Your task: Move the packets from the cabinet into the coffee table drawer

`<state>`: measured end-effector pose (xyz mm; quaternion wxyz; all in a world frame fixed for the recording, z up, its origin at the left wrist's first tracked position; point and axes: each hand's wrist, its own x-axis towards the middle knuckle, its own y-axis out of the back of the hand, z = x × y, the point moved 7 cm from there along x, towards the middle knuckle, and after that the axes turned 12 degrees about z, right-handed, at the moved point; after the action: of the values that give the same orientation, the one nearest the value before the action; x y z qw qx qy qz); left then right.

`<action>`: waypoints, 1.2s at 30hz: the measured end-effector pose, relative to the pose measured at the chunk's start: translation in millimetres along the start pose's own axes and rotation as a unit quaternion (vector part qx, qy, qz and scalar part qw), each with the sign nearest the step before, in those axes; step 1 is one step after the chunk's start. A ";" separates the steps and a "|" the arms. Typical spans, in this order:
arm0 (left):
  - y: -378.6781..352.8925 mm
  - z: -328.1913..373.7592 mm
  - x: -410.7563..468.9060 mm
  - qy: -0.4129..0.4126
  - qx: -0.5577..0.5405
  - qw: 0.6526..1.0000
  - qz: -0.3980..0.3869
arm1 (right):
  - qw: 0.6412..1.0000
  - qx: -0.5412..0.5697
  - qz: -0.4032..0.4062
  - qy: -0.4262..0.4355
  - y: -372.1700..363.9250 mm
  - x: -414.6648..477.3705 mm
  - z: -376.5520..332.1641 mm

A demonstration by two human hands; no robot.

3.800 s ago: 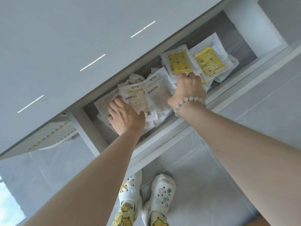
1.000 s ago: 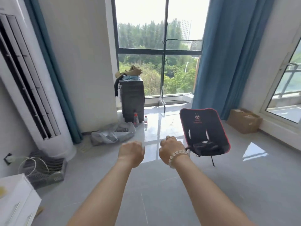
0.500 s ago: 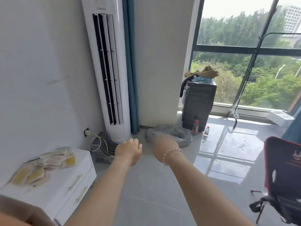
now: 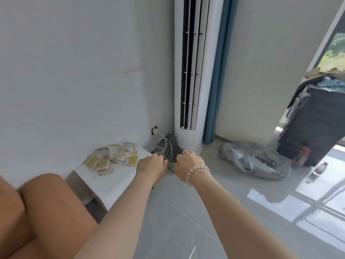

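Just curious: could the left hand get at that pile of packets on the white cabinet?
Probably yes. The left hand is just right of the packets, which lie uncovered on the white cabinet; nothing stands between them.

This is a lived-in room in a home. A tall white air conditioner (image 4: pixel 194 71) stands upright in the corner against a plain wall (image 4: pixel 74 71), with a socket (image 4: pixel 154 131) low on the wall near it. A blue curtain (image 4: pixel 216 71) hangs just beside the unit, and a tall window (image 4: pixel 336 51) shows greenery outside. The floor (image 4: pixel 177 221) is glossy grey tile. A brown sofa (image 4: pixel 46 212) fills the lower left, with a low white cabinet (image 4: pixel 119 178) just beside it. Household clutter lies near the window: a crumpled plastic bag (image 4: pixel 248 157), two bottles (image 4: pixel 318 171), and a dark box (image 4: pixel 315 131) with what look like clothes (image 4: pixel 330 82) heaped on top.
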<state>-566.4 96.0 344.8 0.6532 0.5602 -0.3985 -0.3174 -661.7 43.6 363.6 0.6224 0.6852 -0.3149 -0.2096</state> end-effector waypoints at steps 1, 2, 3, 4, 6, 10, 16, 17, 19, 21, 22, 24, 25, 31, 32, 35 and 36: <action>-3.9 -1.7 8.3 -0.003 0.008 1.000 -0.001 | 1.000 -0.003 -0.001 0.007 -2.2 10.6 -2.4; -7.4 -3.9 17.1 -0.006 0.016 1.000 0.001 | 1.000 -0.008 -0.004 0.014 -5.1 21.9 -4.7; -10.4 -7.9 27.0 -0.008 0.023 1.000 0.005 | 1.000 -0.011 -0.009 0.019 -8.5 34.7 -6.8; -12.9 -13.7 37.9 -0.008 0.028 1.000 0.009 | 1.000 -0.012 -0.012 0.024 -11.9 48.6 -8.8; -17.0 -31.8 61.3 0.004 0.029 0.999 0.013 | 0.999 -0.011 -0.015 0.034 -18.7 78.9 -14.6; -22.7 -78.4 105.2 0.059 0.006 0.998 0.005 | 0.997 -0.020 -0.029 0.067 -36.7 137.2 -38.6; -25.7 -121.1 174.7 0.082 -0.015 0.996 0.037 | 0.996 -0.017 -0.013 0.086 -42.9 224.1 -64.7; -27.1 -127.8 182.6 0.086 -0.015 0.996 0.037 | 0.996 -0.017 -0.010 0.088 -43.2 234.7 -67.8; -33.0 -141.2 192.6 0.096 -0.011 0.995 0.031 | 0.995 -0.023 -0.014 0.094 -46.3 250.5 -73.5; -38.2 -156.3 199.8 0.110 -0.004 0.994 0.028 | 0.994 -0.027 -0.019 0.104 -49.8 265.9 -79.7; -39.3 -164.8 203.8 0.120 -0.003 0.992 0.030 | 0.994 -0.024 -0.017 0.109 -50.1 275.0 -84.1; -38.1 -182.4 213.4 0.141 -0.001 0.989 0.040 | 0.992 -0.011 -0.007 0.123 -49.6 295.2 -96.6; -37.2 -191.0 218.1 0.149 0.000 0.988 0.044 | 0.991 -0.005 -0.001 0.133 -50.6 305.2 -104.1; -53.5 -252.6 241.5 0.223 0.008 0.974 0.031 | 0.979 0.004 -0.028 0.201 -89.2 359.2 -151.8; -57.1 -263.4 247.0 0.238 0.007 0.971 0.033 | 0.976 0.007 -0.037 0.213 -96.9 369.6 -158.8; -70.0 -289.9 267.9 0.275 0.006 0.961 0.027 | 0.969 0.014 -0.055 0.239 -115.0 407.5 -174.8; -75.3 -297.7 276.5 0.283 0.004 0.959 0.022 | 0.968 0.016 -0.058 0.245 -120.5 423.0 -179.0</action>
<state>-170.2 -12.4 299.9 0.7436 0.6210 -0.2112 -0.1299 -217.6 -117.0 313.9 0.6562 0.7427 -0.1160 -0.0661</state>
